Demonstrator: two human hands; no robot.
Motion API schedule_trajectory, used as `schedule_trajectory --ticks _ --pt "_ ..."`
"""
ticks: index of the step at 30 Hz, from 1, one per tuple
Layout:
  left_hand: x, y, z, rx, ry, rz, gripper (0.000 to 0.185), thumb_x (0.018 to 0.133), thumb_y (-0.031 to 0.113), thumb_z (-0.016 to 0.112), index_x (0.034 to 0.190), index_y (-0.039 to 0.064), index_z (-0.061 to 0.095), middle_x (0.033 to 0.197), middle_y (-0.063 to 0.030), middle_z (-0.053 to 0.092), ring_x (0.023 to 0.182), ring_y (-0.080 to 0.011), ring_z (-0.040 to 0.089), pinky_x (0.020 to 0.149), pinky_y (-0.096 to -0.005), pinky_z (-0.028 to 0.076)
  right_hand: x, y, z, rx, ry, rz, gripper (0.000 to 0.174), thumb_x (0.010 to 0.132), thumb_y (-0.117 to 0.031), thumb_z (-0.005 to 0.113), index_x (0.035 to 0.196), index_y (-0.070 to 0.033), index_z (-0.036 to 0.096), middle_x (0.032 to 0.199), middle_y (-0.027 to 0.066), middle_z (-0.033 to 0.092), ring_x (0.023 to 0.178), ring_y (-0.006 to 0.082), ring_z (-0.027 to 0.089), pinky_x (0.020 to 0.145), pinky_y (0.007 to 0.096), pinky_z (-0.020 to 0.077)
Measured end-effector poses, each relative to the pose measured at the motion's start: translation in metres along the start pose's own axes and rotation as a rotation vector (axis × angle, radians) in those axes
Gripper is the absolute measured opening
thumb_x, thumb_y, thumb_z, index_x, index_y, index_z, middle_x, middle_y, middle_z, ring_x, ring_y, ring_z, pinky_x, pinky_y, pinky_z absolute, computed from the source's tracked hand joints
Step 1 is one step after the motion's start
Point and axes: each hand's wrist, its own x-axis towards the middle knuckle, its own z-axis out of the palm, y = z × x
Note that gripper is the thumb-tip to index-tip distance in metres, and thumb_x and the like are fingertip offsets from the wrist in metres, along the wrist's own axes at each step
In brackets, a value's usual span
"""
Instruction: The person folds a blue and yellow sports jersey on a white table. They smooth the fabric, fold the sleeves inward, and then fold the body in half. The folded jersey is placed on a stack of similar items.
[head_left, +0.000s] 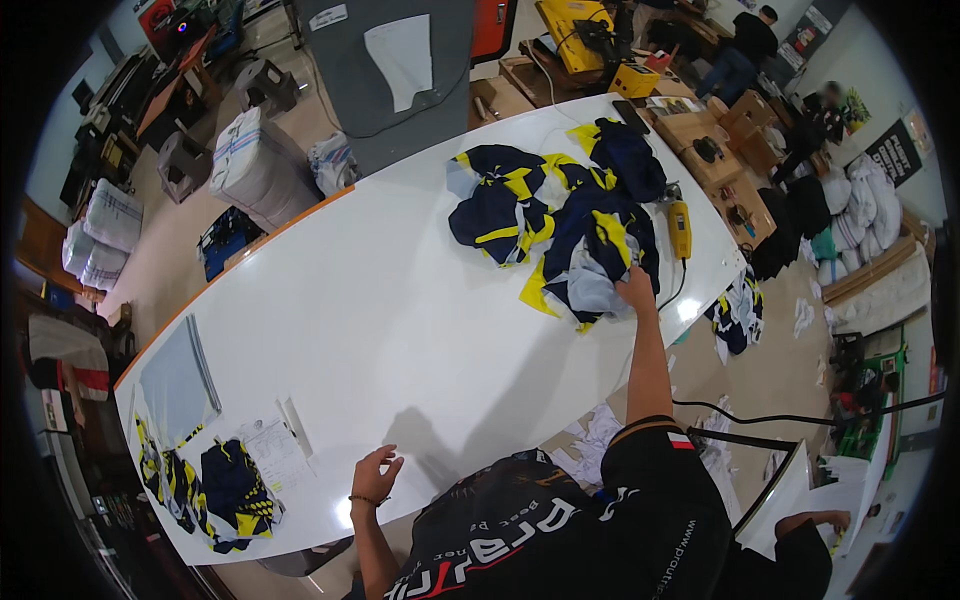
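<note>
My right hand (637, 289), arm stretched out, grips the edge of the cut fabric pieces (600, 289) in a loose pile on the white table. These pieces are navy, yellow and pale grey, crumpled over each other; my fingertips are partly hidden among them. More navy and yellow fabric (495, 217) spreads to the left of that spot, and a dark navy bundle (630, 161) lies behind. Over the near table edge hovers my left hand (375, 474), fingers apart and holding nothing. A yellow handheld electric rotary cutter (679, 229) rests right of the pile, its cord trailing off the edge.
On the table's left end lie folded grey cloth (176, 375), a marked paper sheet (274, 454) and navy-yellow fabric stacks (232, 487). Scraps (596, 442) litter the floor. A co-worker's arm (814, 519) shows at lower right. Wrapped bales (259, 169) stand beyond the table.
</note>
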Motion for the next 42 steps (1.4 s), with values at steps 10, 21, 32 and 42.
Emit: schedule_trajectory --ticks 10,21,32,42 --pt "0.038 0.051 0.000 0.119 -0.053 -0.045 0.042 0.093 0.031 0.075 0.126 0.006 0.071 0.113 -0.0163 0.076 0.104 -0.0278 0.074 0.092 -0.0405 0.058 0.143 -0.029 -0.046 0.119 0.352 -0.134 0.035 0.088 -0.036 0.074 0.116 -0.015 0.078 0.131 0.0242 0.065 0.120 0.0426 0.060 0.102 0.0490 0.0493" --pt "0.035 0.056 0.024 0.051 -0.011 -0.187 0.039 0.093 0.028 0.076 0.125 0.005 0.071 0.110 -0.0173 0.076 0.100 -0.0292 0.075 0.087 -0.0388 0.060 0.250 -0.013 -0.003 -0.075 0.204 -0.044 0.054 0.095 -0.027 0.063 0.136 0.009 0.058 0.155 0.0281 0.044 0.143 0.0431 0.042 0.118 0.0512 0.0357" --pt "0.059 0.063 0.008 0.058 0.047 0.090 0.037 0.094 0.028 0.075 0.122 0.005 0.071 0.109 -0.0168 0.075 0.098 -0.0307 0.073 0.086 -0.0399 0.058 0.153 -0.200 -0.239 0.642 0.785 -0.821 0.041 0.101 -0.009 0.065 0.139 0.005 0.057 0.146 0.0153 0.054 0.135 0.0225 0.052 0.106 0.0325 0.0492" --pt "0.076 0.091 0.004 -0.171 0.248 0.527 0.048 0.097 0.023 0.073 0.141 0.008 0.060 0.133 -0.0171 0.065 0.116 -0.0319 0.066 0.094 -0.0406 0.057 -0.041 -0.329 -0.371 0.380 0.738 -1.281 0.042 0.099 -0.008 0.062 0.139 0.004 0.057 0.147 0.0185 0.055 0.130 0.0283 0.058 0.116 0.0417 0.0417"
